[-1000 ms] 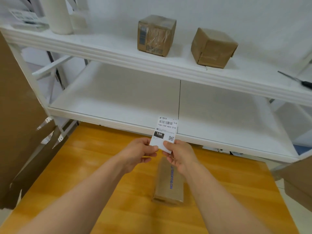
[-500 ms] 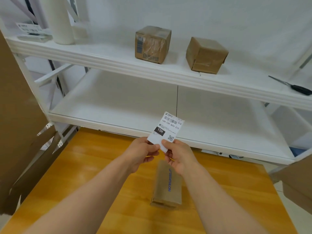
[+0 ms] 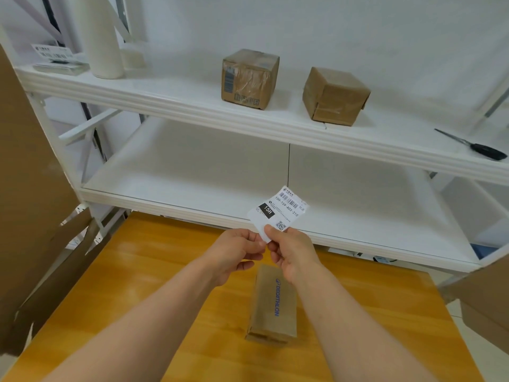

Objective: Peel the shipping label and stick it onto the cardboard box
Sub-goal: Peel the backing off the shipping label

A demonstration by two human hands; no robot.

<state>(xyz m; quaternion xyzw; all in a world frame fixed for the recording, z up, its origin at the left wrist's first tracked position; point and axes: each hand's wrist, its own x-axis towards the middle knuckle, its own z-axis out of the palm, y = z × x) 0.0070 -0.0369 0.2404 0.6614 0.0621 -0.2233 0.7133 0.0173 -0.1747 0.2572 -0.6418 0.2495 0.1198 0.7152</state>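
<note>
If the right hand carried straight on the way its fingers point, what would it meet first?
Probably the lower shelf: the right hand, pinching the shipping label, points up and away toward it. Depth is unclear.

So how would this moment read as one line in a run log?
stage: peeling | label: pinched by both hands, left, right | box: on table, bare

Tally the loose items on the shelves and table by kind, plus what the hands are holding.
Cardboard boxes: 3, two on the top shelf and one on the table
Shipping labels: 1, held in both hands
Scissors: 1
White rolls: 1
Total: 6
</note>
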